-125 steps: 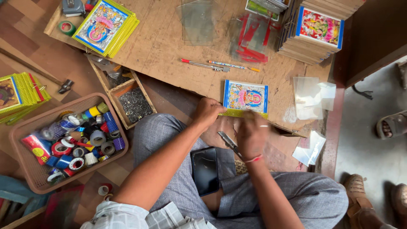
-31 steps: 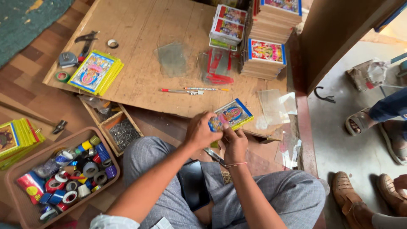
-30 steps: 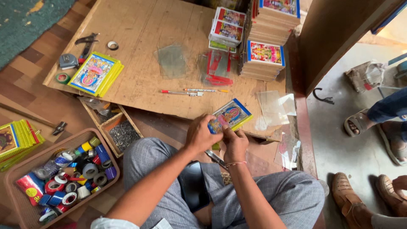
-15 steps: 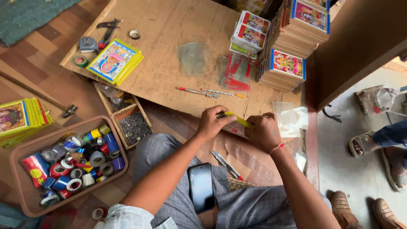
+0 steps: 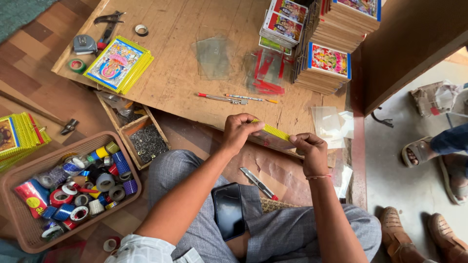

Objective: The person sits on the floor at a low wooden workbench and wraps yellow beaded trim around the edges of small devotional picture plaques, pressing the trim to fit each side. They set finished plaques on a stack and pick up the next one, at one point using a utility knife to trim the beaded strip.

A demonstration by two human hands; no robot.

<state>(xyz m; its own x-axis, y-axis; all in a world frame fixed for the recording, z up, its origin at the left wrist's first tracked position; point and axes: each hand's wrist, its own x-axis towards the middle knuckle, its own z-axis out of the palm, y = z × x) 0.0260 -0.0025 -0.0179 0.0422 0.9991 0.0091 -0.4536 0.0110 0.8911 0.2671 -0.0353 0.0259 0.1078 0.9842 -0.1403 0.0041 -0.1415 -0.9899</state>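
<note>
Broadly, a big sheet of plywood board [image 5: 175,92] fills the upper half of the view, lying on a wooden floor. At its right end rise tall stacks of framed pictures [image 5: 336,44], the nearest one showing a bright print with a blue edge. On the left of the board lies a smaller pile of yellow-edged pictures [image 5: 117,63], with a tape measure [image 5: 84,44] just beside it. Lower left, a brown basket [image 5: 27,229] holds many rolls of coloured tape, and next to it a small wooden box [image 5: 146,141] is full of dark metal bits. A black phone [image 5: 229,210] rests on the person's lap. Over the near edge of the board, the left hand [image 5: 240,132] and the right hand [image 5: 308,153] both pinch a picture frame [image 5: 271,137] seen edge-on, one at each end, its yellow dotted strip facing up. A pen [image 5: 220,99] and a pencil [image 5: 251,99] lie on the board just beyond the hands.
</note>
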